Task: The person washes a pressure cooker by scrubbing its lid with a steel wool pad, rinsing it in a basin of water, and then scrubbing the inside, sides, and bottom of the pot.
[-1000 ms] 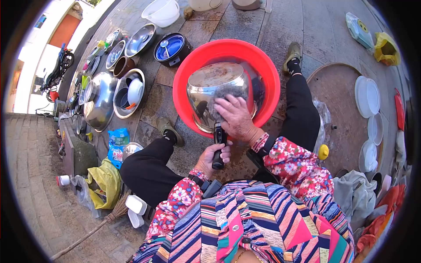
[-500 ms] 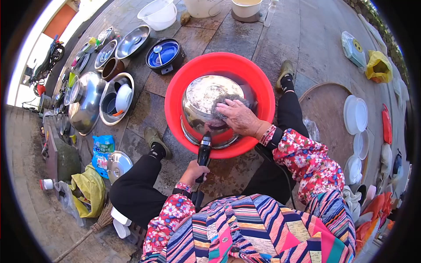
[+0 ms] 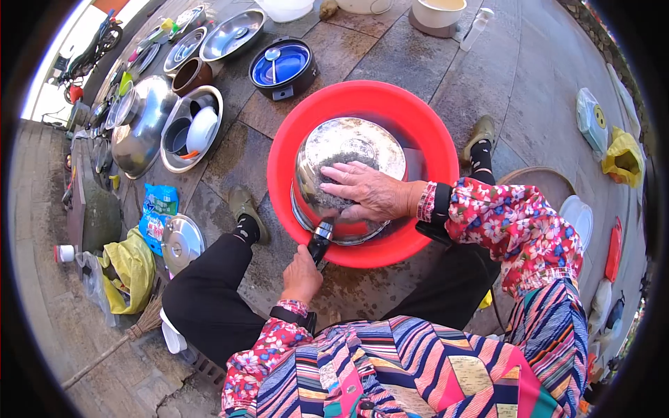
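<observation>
Steel pot (image 3: 380,139) sits bottom-up in red basin (image 3: 291,143). Left hand (image 3: 302,276) wraps black handle (image 3: 321,239), near side; right hand (image 3: 373,191), fingers spread, covers grey scouring pad (image 3: 340,158). I'd brace handle, press pad flat.

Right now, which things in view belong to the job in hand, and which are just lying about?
In use:
pot, its handle in the left hand
scrubber, under the right hand
red tub, around the pot

Lying about:
broom
yellow bag beside it
blue packet
motorbike
</observation>
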Available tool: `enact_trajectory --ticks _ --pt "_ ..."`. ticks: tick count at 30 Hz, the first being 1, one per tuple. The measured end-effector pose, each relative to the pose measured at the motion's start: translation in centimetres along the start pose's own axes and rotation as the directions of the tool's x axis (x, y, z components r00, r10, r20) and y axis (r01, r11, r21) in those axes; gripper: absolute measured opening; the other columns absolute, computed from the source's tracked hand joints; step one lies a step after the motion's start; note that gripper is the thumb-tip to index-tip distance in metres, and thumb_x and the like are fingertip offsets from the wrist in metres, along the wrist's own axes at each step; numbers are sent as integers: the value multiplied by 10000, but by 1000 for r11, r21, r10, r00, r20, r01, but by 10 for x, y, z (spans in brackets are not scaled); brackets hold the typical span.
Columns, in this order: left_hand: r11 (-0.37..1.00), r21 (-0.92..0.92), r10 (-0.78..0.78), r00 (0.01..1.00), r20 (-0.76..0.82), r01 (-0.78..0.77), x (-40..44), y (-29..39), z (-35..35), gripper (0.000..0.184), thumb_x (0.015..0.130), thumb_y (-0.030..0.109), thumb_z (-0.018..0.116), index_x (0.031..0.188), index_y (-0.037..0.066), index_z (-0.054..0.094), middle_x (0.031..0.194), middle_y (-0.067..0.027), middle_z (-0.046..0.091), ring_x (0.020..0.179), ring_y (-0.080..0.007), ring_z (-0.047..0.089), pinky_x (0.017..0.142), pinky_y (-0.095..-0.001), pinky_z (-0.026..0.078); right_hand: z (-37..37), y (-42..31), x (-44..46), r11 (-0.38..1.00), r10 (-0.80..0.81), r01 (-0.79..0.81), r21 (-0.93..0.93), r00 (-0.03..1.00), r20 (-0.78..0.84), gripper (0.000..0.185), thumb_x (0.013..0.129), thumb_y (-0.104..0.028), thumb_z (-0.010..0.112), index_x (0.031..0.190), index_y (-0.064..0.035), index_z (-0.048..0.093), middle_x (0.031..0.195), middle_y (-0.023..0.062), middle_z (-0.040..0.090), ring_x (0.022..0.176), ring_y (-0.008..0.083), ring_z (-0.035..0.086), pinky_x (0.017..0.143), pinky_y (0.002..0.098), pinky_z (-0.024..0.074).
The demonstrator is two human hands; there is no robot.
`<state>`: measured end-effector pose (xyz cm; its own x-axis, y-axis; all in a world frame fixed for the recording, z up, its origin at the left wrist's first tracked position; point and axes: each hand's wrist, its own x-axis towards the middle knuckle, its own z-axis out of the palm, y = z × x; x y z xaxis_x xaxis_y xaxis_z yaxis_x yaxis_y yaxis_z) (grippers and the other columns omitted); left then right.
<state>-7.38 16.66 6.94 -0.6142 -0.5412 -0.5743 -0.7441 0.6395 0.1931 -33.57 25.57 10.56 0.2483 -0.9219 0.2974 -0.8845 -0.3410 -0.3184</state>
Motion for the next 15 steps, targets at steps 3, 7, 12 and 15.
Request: enact_trajectory --ticks 3,7,12,15 --pt "1000 11 -13 1000 -14 14 7 1 5 263 802 81 557 1023 3 438 874 -243 632 828 -403 643 739 -473 514 -2 -8 6 991 107 -108 75 994 10 505 862 -352 544 1286 -85 480 1361 245 376 1230 402 414 1003 497 335" --pt "997 55 -47 999 10 47 6 4 5 232 826 83 534 1019 -2 436 863 -228 639 825 -398 647 740 -467 517 6 23 19 987 146 -154 40 975 169 490 880 -298 516 1313 -82 441 1374 223 377 1241 370 420 1003 459 358" --pt "995 56 -81 996 25 80 4 6 2 236 829 82 538 1023 -4 435 881 -242 641 830 -388 652 754 -463 517 48 163 -8 868 467 -485 106 870 156 516 900 -265 451 1370 -70 372 1427 221 334 1277 363 393 1015 460 360" --pt "998 37 -53 998 24 52 1 3 4 226 830 78 534 1017 -2 436 874 -244 643 826 -385 654 756 -465 516 32 127 1 845 509 -531 66 836 206 555 909 -276 459 1400 -52 331 1424 244 336 1298 399 358 1047 455 322"
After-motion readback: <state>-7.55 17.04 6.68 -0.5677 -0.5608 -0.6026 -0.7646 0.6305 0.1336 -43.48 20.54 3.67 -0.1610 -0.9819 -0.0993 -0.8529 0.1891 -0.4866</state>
